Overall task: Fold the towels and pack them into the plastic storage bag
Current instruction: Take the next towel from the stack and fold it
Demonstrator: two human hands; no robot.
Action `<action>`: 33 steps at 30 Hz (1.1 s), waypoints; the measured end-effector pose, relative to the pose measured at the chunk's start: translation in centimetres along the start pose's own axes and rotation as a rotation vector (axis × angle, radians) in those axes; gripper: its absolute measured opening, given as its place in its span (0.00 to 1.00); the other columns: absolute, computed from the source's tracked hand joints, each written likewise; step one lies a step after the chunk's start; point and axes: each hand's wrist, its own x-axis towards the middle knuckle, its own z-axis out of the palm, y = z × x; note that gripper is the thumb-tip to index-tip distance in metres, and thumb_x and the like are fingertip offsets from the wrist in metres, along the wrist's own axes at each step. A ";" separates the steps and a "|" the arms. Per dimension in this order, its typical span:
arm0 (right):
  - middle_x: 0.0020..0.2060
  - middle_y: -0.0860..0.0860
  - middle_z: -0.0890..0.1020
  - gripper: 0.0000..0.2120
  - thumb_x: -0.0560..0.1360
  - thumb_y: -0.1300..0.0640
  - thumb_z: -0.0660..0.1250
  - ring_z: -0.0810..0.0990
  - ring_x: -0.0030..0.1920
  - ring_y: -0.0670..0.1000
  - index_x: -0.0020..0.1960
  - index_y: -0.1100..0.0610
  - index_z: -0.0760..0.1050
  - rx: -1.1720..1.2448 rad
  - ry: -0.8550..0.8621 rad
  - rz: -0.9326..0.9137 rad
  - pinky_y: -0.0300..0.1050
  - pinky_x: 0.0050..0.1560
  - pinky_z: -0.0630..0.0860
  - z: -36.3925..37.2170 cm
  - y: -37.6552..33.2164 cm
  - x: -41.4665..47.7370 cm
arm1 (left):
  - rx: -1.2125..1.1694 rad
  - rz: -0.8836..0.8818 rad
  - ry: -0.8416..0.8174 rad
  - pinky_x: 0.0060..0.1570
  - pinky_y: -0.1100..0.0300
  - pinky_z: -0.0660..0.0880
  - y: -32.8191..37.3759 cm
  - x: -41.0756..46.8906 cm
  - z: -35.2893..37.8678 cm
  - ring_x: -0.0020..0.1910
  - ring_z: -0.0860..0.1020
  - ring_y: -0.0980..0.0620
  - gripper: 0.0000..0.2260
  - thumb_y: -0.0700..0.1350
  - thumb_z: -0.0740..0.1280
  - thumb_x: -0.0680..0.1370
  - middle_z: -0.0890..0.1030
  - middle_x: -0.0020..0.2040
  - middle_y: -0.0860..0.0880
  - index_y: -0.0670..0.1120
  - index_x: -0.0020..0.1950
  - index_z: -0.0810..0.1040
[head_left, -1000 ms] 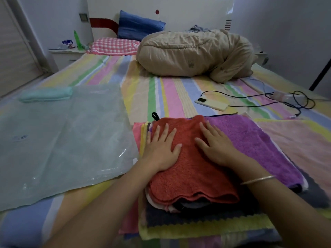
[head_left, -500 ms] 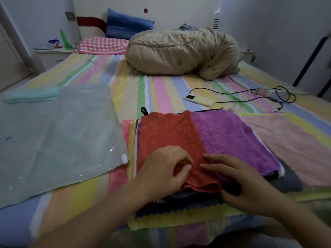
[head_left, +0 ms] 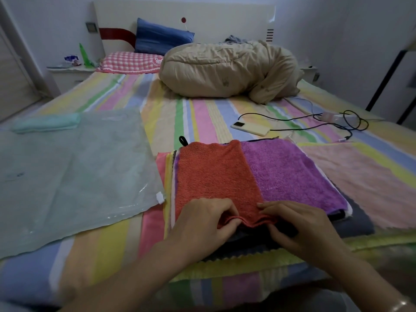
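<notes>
Striped sheets cover the bed (head_left: 202, 113), seen from the head camera. A beige quilt (head_left: 225, 70) is bunched near the headboard beside a pink checked pillow (head_left: 130, 61). A phone (head_left: 249, 128) lies mid-bed with a black cable (head_left: 292, 119) plugged in.

The clear bag (head_left: 67, 176) lies flat on the left, a folded mint towel (head_left: 45, 123) at its far edge. Just right of the bag sits a stack (head_left: 247, 260) of spread towels, with the orange towel (head_left: 216, 176) on top, partly over the purple towel (head_left: 288, 174).

The left hand (head_left: 202, 224) pinches the orange towel's near edge with curled fingers. The right hand (head_left: 299, 228) pinches the same edge just beside it, lifting it slightly off the dark cloth below.
</notes>
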 end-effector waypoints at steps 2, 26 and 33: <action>0.51 0.41 0.83 0.09 0.73 0.53 0.66 0.81 0.52 0.40 0.50 0.53 0.81 0.057 0.097 0.068 0.45 0.48 0.79 0.4 -0.1 0.2 | -0.036 -0.006 0.006 0.46 0.58 0.77 0.1 -0.2 -0.1 0.45 0.80 0.62 0.13 0.59 0.63 0.74 0.83 0.45 0.59 0.53 0.48 0.82; 0.35 0.49 0.81 0.05 0.78 0.54 0.62 0.78 0.35 0.44 0.45 0.54 0.73 0.664 0.408 0.414 0.44 0.37 0.77 0.5 -3.6 7.1 | -0.490 -0.182 0.468 0.44 0.65 0.76 -2.7 -1.7 -4.5 0.43 0.81 0.57 0.05 0.39 0.69 0.77 0.81 0.40 0.57 0.49 0.46 0.80; 0.33 0.46 0.81 0.09 0.75 0.42 0.64 0.76 0.32 0.41 0.43 0.47 0.72 0.587 0.320 0.420 0.41 0.32 0.72 -0.4 -4.5 5.6 | -0.451 -0.118 0.446 0.37 0.64 0.74 -1.2 -3.2 -4.0 0.36 0.79 0.55 0.05 0.51 0.65 0.75 0.80 0.36 0.54 0.52 0.46 0.79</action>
